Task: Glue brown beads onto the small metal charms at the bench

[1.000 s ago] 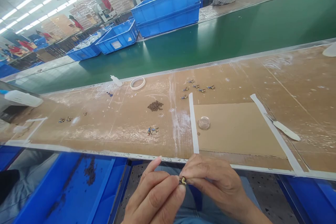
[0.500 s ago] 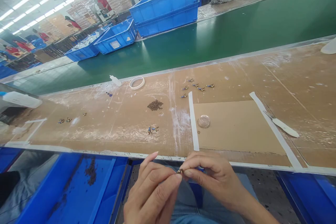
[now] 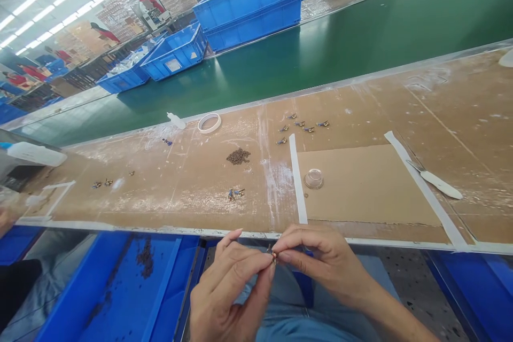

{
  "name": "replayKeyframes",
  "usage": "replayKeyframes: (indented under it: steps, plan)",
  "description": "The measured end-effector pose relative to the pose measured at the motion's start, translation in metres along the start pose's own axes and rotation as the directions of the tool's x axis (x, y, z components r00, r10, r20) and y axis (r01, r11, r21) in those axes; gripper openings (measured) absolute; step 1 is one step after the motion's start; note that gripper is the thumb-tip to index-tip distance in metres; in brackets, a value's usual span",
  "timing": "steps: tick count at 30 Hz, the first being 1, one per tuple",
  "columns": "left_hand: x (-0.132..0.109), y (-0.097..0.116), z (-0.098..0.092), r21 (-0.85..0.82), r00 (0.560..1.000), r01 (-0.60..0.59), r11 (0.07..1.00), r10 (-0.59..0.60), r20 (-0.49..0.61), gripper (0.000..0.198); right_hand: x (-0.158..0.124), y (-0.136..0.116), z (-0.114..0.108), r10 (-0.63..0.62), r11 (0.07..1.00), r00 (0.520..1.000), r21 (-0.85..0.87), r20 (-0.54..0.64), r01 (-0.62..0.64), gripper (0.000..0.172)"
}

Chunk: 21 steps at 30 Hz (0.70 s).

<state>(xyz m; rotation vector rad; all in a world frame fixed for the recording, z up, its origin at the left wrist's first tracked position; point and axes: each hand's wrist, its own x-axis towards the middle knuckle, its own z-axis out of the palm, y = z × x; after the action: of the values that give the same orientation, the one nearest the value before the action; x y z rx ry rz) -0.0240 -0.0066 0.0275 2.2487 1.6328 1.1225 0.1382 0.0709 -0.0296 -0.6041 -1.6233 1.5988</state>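
My left hand (image 3: 230, 288) and my right hand (image 3: 320, 264) meet over my lap, just below the bench's front edge. Both pinch one tiny brass-coloured part (image 3: 273, 254) between thumb and fingertips; most of it is hidden by the fingers. On the cardboard-covered bench (image 3: 180, 192) ahead lie a pile of small dark parts (image 3: 238, 156), a pair of blue-and-brass pieces (image 3: 234, 193) and several more such pieces (image 3: 302, 128) farther back. A small clear dish (image 3: 313, 178) sits on a cardboard sheet to the right.
A white-handled knife (image 3: 435, 182), a tape roll (image 3: 209, 123) and a small white bottle (image 3: 177, 120) lie on the bench. A blue bin (image 3: 108, 288) with dark parts sits below left. A green conveyor belt (image 3: 320, 53) and stacked blue crates (image 3: 252, 5) lie beyond.
Both hands have risen slightly toward the bench edge and the fingertips have drawn together more tightly on the small part. The view has tilted a little.
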Motion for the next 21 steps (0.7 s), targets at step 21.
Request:
replayKeyframes:
  steps: [21]
  plan:
    - [0.039, -0.053, 0.017, -0.1, 0.931, 0.353, 0.93, -0.36, -0.06, 0.006, -0.018, -0.002, -0.02, -0.424, 0.829, 0.896, -0.456, -0.133, 0.324, 0.025]
